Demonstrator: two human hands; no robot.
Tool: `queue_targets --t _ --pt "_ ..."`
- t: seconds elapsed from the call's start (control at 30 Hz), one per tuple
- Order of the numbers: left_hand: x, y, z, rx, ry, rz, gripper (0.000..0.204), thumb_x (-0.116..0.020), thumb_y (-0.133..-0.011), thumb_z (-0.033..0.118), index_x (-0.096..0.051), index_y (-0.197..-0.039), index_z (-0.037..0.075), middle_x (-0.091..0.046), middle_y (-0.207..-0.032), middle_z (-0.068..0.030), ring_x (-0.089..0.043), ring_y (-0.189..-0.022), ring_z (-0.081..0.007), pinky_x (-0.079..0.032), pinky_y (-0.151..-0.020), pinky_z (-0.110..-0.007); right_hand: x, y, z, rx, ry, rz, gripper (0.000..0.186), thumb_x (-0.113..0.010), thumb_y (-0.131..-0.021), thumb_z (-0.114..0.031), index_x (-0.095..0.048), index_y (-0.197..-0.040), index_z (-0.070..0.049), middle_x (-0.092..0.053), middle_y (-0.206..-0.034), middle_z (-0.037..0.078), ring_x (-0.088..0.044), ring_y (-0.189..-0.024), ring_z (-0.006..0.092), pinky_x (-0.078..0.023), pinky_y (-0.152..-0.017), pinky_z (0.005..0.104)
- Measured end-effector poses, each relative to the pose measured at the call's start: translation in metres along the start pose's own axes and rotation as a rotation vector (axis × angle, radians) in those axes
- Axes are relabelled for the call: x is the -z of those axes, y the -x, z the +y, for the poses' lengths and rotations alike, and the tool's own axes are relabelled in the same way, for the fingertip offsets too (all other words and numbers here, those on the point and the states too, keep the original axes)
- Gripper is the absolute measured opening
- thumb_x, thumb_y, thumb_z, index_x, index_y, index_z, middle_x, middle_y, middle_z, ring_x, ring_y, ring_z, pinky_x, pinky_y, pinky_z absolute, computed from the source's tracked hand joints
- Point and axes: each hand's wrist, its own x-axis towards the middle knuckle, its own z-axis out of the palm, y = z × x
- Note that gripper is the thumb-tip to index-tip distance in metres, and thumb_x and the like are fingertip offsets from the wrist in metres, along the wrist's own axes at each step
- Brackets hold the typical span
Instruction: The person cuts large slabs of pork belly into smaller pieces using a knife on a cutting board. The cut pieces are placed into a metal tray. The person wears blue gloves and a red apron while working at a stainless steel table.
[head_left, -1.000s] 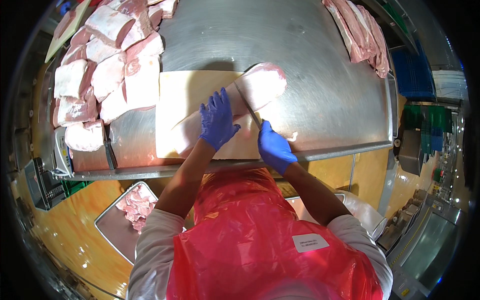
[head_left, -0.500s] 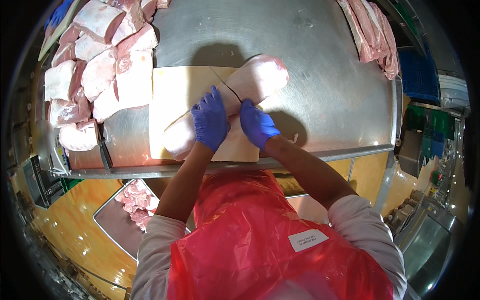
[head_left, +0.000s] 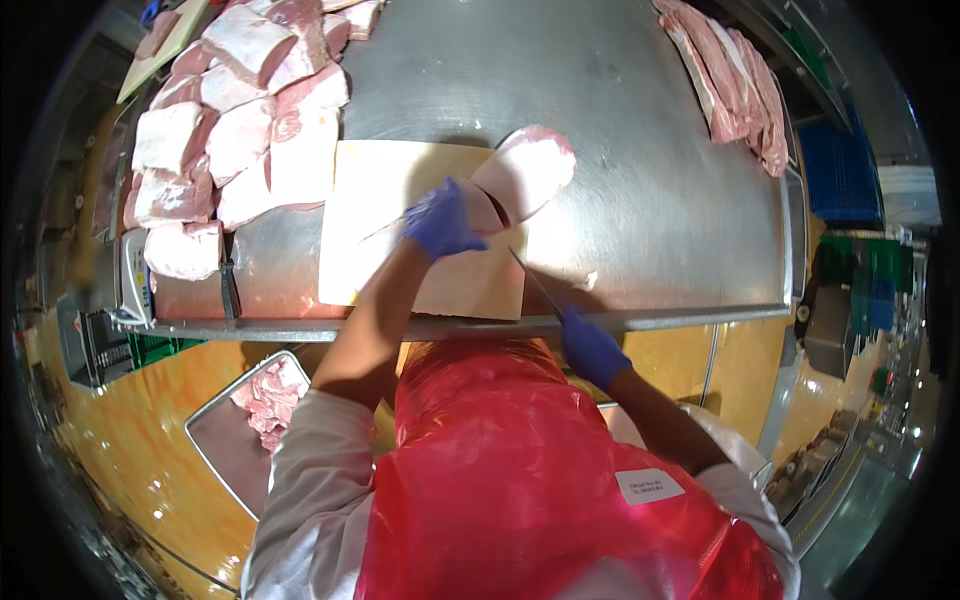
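Note:
My left hand [head_left: 437, 222], in a blue glove, is closed over a piece of pork [head_left: 481, 207] on the pale cutting board [head_left: 352, 200]. A dark cut parts that piece from a rounded end piece of pork [head_left: 537, 172], which lies beyond it, partly off the board. My right hand [head_left: 592, 350], also gloved in blue, grips a knife [head_left: 538, 281] at the table's front edge. The thin blade points up and left toward the board, apart from the meat. My left hand and wrist hide part of the pork.
Several pork blocks [head_left: 240, 140] are heaped at the left, beside a dark-handled tool [head_left: 229, 290]. Long pork strips [head_left: 730, 85] lie at the far right of the steel table [head_left: 640, 190]. Below the front edge, at left, stands a tray [head_left: 225, 430] with meat scraps [head_left: 270, 400].
My right hand has drawn the knife out of the pork, toward me and to the right. The cut is wider, and my left hand has shifted slightly right.

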Motion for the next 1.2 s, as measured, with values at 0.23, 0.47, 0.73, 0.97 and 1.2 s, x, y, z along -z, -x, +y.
queue_targets --t 0.23,0.47,0.73,0.97,1.2 --pt "-0.039 -0.087 0.124 0.043 -0.348 0.099 0.097 -0.081 -0.066 0.060 -0.041 -0.127 -0.004 -0.061 -0.114 -0.0239 -0.062 -0.106 -0.0342 -0.051 -0.088 -0.045 0.029 0.059 0.009 -0.351 -0.081 0.115 0.022 -0.048 -0.104 -0.022 -0.046 -0.113 -0.003 -0.064 -0.078 0.032 -0.062 -0.067 0.0532 -0.047 -0.058 0.0601" --pt "0.054 -0.130 0.090 -0.190 -0.274 -0.360 0.038 -0.079 -0.072 0.043 -0.074 -0.083 0.007 -0.070 -0.081 -0.0098 -0.067 -0.079 -0.0237 -0.052 -0.071 -0.036 0.060 0.059 0.011 -0.486 -0.288 0.156 0.025 -0.046 -0.105 -0.026 -0.047 -0.111 -0.002 -0.066 -0.089 0.035 -0.061 -0.090 0.0571 -0.046 -0.076 0.0634" --pt "0.036 -0.043 -0.091 -0.240 2.062 0.129 0.066 -0.064 -0.087 0.034 -0.049 -0.143 0.002 -0.064 -0.127 -0.0193 -0.063 -0.115 -0.0346 -0.052 -0.103 -0.046 -0.024 0.052 0.067 -0.133 -0.197 0.360 0.015 -0.054 -0.101 -0.021 -0.051 -0.105 -0.006 -0.060 -0.068 0.020 -0.064 -0.060 0.0398 -0.048 -0.052 0.0492" --pt "0.128 0.017 -0.084 -0.110 1.967 0.384 0.066 -0.067 -0.083 0.031 -0.049 -0.141 0.003 -0.065 -0.123 -0.0202 -0.064 -0.112 -0.0370 -0.052 -0.104 -0.052 0.075 -0.036 -0.052 -0.437 -1.289 -0.180 0.015 -0.054 -0.102 -0.025 -0.051 -0.096 -0.011 -0.048 -0.064 0.000 -0.050 -0.049 0.0144 -0.046 -0.046 0.0329" --pt "0.164 0.012 -0.059 -0.354 2.122 0.164 0.064 -0.062 -0.090 0.039 -0.049 -0.143 0.006 -0.063 -0.131 -0.0186 -0.062 -0.118 -0.0359 -0.048 -0.106 -0.052 0.085 -0.222 -0.162 0.182 -1.653 -0.387 0.019 -0.053 -0.100 -0.023 -0.056 -0.090 -0.007 -0.054 -0.066 0.002 -0.054 -0.052 0.0129 -0.051 -0.052 0.0307"
